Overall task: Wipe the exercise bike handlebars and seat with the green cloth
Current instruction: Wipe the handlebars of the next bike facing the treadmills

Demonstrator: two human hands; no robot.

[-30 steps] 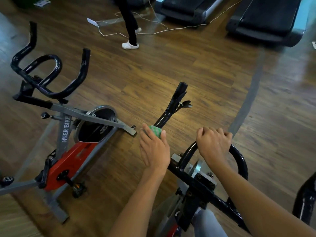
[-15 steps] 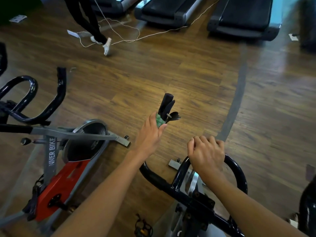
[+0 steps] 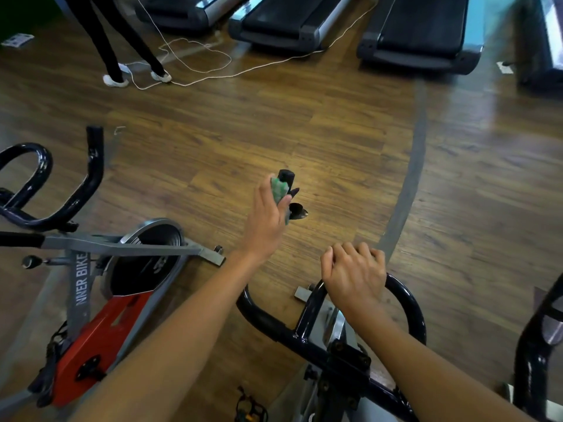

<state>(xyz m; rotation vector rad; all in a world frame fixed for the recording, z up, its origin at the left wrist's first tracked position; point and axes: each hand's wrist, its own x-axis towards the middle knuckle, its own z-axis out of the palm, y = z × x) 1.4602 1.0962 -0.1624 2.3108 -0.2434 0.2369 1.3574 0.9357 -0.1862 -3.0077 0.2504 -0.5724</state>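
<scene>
Left hand (image 3: pixel 264 217) stretched forward, fingers (image 3: pixel 262 190) curled round the green cloth (image 3: pixel 279 190) and pinching it against the tip of the left handlebar horn (image 3: pixel 287 178). Cloth bunched between thumb and fingertips, wrapped on the near side of the black grip just below its end, touching it. Small dark lever (image 3: pixel 298 211) just beneath the thumb, apart from the cloth.

Right hand (image 3: pixel 355 271) clenched over the top of the black handlebar loop (image 3: pixel 408 303), knuckles up, fingers folded round the tube — no cloth there. Below it, the clamp and bolts (image 3: pixel 350 357) of the handlebar stem, grey frame parts beneath. Seat not in view.

Outward from there: glossy brown wood-plank floor (image 3: pixel 274 123), crossed by a curved grey line (image 3: pixel 417 153) to the right. To the left, a second exercise bike (image 3: pixel 100 330) — red body, grey frame lettered "NNER BIKE", dark flywheel, black looped handlebars (image 3: pixel 45 190) at the far left. A pedal (image 3: pixel 249 406) low at the bottom edge. At the right edge, part of another black frame (image 3: pixel 536 345).

Farther back, treadmills (image 3: pixel 420 28) in a row along the top, a white cable (image 3: pixel 213 65) looping across the floor in front of them. Near the cable's end, legs in black with white shoes (image 3: pixel 115 80) belonging to a second person. A paper (image 3: pixel 16 40) on the floor at upper left.
</scene>
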